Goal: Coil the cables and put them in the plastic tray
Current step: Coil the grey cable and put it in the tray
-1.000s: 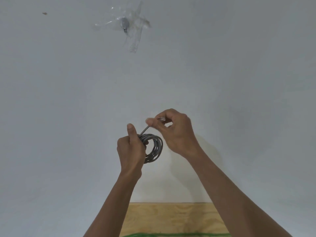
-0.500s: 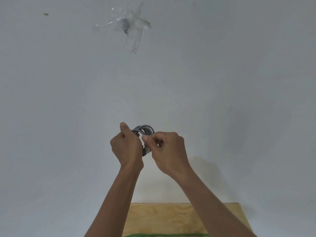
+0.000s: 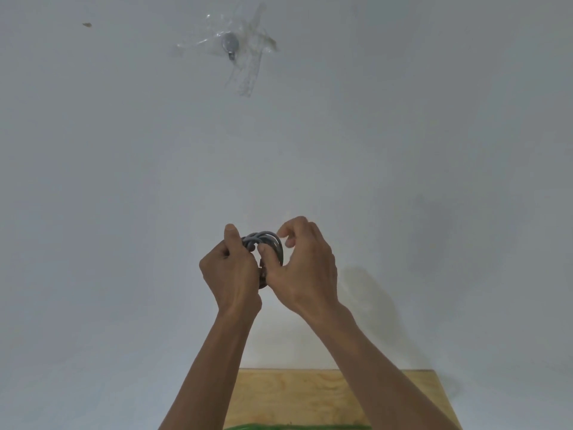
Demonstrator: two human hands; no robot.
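A grey cable (image 3: 267, 241) is wound into a small coil, held up in front of a white wall. My left hand (image 3: 231, 274) grips the coil's left side, thumb pointing up. My right hand (image 3: 305, 268) is at the coil's right side, its thumb pressed against the loops and its fingers curled loosely above them. Most of the coil is hidden between the two hands. No plastic tray is in view.
A wooden board (image 3: 310, 395) lies below my forearms, with a green strip (image 3: 294, 426) at its near edge. High on the white wall (image 3: 124, 181) a metal hook (image 3: 230, 45) sits under clear tape. A small dark speck (image 3: 86, 25) marks the wall's upper left.
My right hand carried the cable's loose end down onto the coil, then its fingers lifted off and spread. Both hands shifted slightly left and the coil got tighter.
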